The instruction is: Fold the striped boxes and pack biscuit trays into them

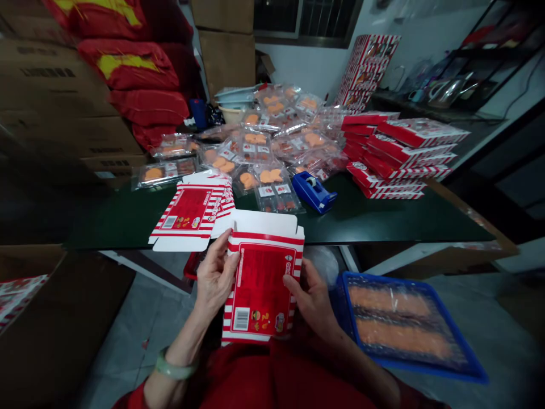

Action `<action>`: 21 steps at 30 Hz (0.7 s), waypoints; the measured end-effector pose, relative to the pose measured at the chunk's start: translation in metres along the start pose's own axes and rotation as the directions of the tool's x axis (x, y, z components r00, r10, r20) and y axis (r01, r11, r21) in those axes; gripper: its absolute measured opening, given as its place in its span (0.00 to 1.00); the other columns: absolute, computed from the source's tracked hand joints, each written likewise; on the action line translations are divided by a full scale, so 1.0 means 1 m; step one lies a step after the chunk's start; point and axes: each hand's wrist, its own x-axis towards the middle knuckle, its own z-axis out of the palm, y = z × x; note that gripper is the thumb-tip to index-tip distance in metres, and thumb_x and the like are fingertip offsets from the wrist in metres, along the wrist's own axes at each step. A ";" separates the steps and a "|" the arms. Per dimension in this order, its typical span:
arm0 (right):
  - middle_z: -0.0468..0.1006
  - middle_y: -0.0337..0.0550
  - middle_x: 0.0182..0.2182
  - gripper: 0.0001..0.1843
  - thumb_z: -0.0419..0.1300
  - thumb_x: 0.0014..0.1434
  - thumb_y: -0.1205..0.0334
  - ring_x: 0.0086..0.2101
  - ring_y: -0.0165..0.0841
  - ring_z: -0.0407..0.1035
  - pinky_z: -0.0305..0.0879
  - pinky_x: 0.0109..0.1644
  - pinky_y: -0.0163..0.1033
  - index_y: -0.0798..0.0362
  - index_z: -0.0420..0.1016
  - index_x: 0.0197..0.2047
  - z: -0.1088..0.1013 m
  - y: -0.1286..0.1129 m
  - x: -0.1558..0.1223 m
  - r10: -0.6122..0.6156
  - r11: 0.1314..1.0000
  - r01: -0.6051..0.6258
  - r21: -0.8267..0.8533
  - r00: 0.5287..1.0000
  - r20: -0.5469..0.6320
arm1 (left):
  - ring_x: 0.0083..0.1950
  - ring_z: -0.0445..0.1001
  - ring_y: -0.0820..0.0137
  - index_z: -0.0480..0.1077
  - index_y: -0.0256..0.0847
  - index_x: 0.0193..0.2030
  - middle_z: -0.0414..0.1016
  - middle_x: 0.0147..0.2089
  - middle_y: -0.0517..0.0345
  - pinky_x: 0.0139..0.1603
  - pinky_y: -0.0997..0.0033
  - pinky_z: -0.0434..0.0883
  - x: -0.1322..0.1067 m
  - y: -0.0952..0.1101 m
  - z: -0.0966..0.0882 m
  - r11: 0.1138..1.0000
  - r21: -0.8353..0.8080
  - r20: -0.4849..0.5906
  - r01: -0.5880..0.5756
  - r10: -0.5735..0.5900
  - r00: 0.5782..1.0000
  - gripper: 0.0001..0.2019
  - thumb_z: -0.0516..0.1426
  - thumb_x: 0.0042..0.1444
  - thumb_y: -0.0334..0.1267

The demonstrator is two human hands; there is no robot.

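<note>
In front of my body I hold a red-and-white striped carton (264, 284), its barcode side facing me and its white end flap standing out at the top. My left hand (217, 278) grips the left edge, thumb on the front. On the opposite edge, my right hand (313, 292) has its thumb on the printed face and its fingers behind, partly hidden. Just beyond, flat striped cartons (187, 210) lie in a small overlapping pile on the dark green table (361, 224).
Clear packs of orange pieces (255, 139) are heaped at the back. A blue tape dispenser (315, 192) sits before them. Filled cartons (395, 153) are stacked at right. A blue crate (413, 324) stands low on the right; brown boxes (51, 113) rise at left.
</note>
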 end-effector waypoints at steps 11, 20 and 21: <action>0.80 0.41 0.41 0.17 0.58 0.57 0.59 0.38 0.34 0.75 0.72 0.43 0.39 0.52 0.66 0.49 -0.018 0.008 0.026 -0.069 0.985 0.083 -0.149 0.993 0.097 | 0.36 0.72 0.72 0.55 0.38 0.64 0.75 0.42 0.54 0.38 0.74 0.70 0.027 -0.008 0.001 0.987 0.135 0.205 -0.090 0.061 0.977 0.27 0.52 0.60 0.45; 0.76 0.47 0.44 0.21 0.57 0.58 0.59 0.43 0.37 0.72 0.69 0.49 0.45 0.53 0.66 0.54 -0.021 0.029 0.028 -0.153 0.927 0.171 -0.333 0.985 0.080 | 0.25 0.66 0.75 0.70 0.36 0.47 0.70 0.28 0.61 0.28 0.77 0.65 0.024 -0.017 0.003 0.966 0.213 0.179 -0.146 0.108 0.978 0.15 0.50 0.60 0.43; 0.75 0.47 0.46 0.23 0.56 0.59 0.60 0.45 0.37 0.71 0.68 0.50 0.45 0.52 0.63 0.57 -0.019 0.028 0.025 -0.197 0.922 0.199 -0.333 0.980 0.040 | 0.25 0.66 0.75 0.70 0.36 0.46 0.70 0.27 0.61 0.27 0.77 0.65 0.022 -0.016 0.003 0.969 0.201 0.183 -0.142 0.105 0.977 0.15 0.50 0.61 0.43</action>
